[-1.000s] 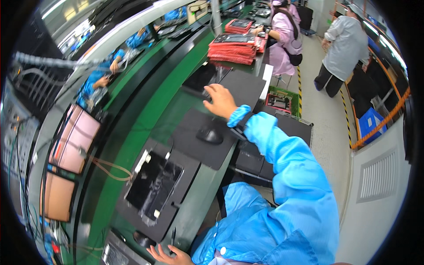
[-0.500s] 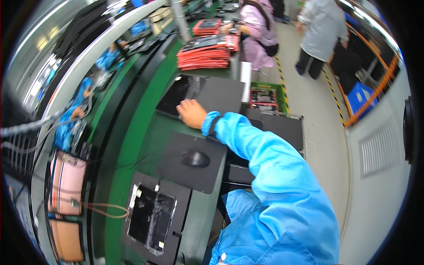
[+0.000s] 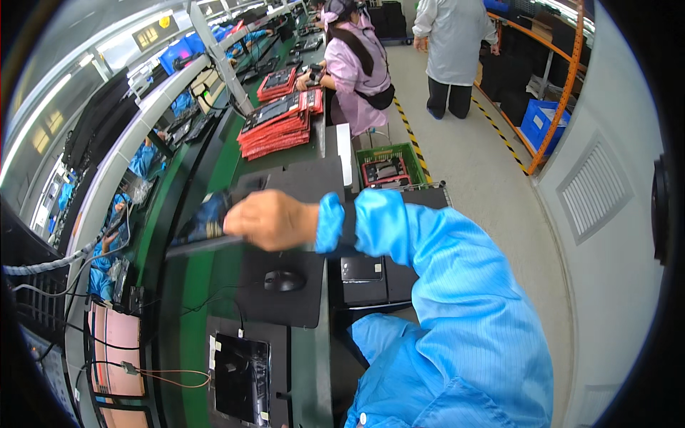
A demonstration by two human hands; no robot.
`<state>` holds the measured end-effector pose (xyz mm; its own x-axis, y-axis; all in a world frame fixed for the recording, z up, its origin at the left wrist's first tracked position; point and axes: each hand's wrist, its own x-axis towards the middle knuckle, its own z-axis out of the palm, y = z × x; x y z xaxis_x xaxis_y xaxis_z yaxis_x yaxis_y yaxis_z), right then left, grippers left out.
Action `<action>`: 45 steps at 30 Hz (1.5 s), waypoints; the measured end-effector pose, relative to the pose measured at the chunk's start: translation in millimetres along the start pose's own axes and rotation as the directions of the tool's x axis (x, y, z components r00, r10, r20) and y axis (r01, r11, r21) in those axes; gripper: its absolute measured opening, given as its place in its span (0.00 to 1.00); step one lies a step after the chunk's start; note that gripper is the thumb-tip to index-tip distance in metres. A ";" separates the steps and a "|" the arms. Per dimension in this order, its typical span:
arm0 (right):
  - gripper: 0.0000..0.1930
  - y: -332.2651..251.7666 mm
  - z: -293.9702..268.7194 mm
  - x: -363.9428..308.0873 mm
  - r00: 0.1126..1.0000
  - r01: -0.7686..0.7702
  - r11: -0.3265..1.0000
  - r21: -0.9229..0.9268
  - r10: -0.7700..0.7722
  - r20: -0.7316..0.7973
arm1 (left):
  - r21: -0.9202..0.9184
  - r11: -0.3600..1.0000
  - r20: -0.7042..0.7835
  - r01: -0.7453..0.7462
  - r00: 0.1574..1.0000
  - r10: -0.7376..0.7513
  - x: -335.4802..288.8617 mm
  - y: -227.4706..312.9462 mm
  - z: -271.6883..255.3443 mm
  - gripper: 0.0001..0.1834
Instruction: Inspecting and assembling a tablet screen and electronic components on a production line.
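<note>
My right hand (image 3: 275, 220), in a blue sleeve with a dark wristband, has its fingers closed at the edge of a glossy dark flat panel (image 3: 205, 222). The panel is tilted up off the bench, blurred by motion and full of reflections. Behind it lies a dark grey pad (image 3: 317, 175). Nearer to me a black mouse (image 3: 284, 280) rests on a black mat (image 3: 303, 312). A second dark screen panel (image 3: 242, 378), with small white tabs, lies on a black board (image 3: 280, 357), and a thin cable reaches its top edge. My left hand is out of view.
Red-edged trays (image 3: 275, 135) are stacked at the bench's far end. A green crate (image 3: 412, 153) stands beside the bench. One person in pink (image 3: 357, 71) sits at the far bench, another in a pale coat (image 3: 453, 46) stands in the aisle. An orange rack (image 3: 567, 93) lines the right.
My right hand has lifted the glossy panel off the bench and drawn it nearer, toward the left. The whole view has shifted, showing more of the room.
</note>
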<state>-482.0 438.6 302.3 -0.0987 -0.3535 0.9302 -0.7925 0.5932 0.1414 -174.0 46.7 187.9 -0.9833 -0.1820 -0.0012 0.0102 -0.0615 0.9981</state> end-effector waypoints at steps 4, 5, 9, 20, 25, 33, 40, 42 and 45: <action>0.10 -115.4 -29.0 30.4 0.991 0.120 0.958 0.261 -0.099 -0.092 | -0.348 0.901 0.251 0.259 0.952 -0.177 -7.8 33.0 1.6 0.45; 0.09 -144.4 -27.2 33.7 0.983 0.177 0.909 0.377 -0.148 -0.105 | -0.356 0.901 0.238 0.248 0.956 -0.169 -9.2 34.8 -4.1 0.45; 0.09 -225.2 -24.6 0.0 0.963 0.237 0.753 0.613 -0.266 -0.046 | -0.583 0.608 0.607 0.539 0.786 -0.114 31.3 27.4 2.4 0.57; 0.17 -355.1 9.7 -9.8 0.914 0.327 0.422 0.846 -0.367 -0.171 | -0.769 0.542 -0.039 0.337 0.823 -0.567 -108.9 51.1 -64.3 0.25; 0.14 -371.0 54.6 2.2 0.949 0.042 0.352 0.935 -0.308 0.074 | -0.762 0.645 -0.320 -0.059 0.900 -0.296 -182.3 13.2 -139.4 0.26; 0.10 -437.0 183.1 11.2 0.840 -0.246 0.603 0.759 -0.257 0.477 | -0.675 0.515 -0.698 -0.529 0.685 -0.210 -258.1 -9.4 -147.8 0.26; 0.09 -493.1 292.9 18.5 0.776 -0.093 0.665 0.741 -0.418 0.472 | -0.667 0.552 -0.714 -0.500 0.640 -0.284 -244.8 -8.8 -139.0 0.28; 0.10 -497.1 326.0 15.2 0.679 -0.009 0.651 0.759 -0.553 0.483 | -0.649 0.577 -0.724 -0.496 0.637 -0.266 -246.9 -12.3 -135.8 0.29; 0.13 -492.0 343.9 12.3 0.604 -0.044 0.646 0.762 -0.590 0.536 | -0.676 0.483 -0.706 -0.556 0.677 -0.207 -254.7 -23.6 -138.1 0.29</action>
<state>-300.2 -106.4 127.7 0.0854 -0.9509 0.2975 -0.9664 -0.1518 -0.2077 101.3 -41.0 156.0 -0.5398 -0.8033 -0.2516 0.6749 -0.5916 0.4411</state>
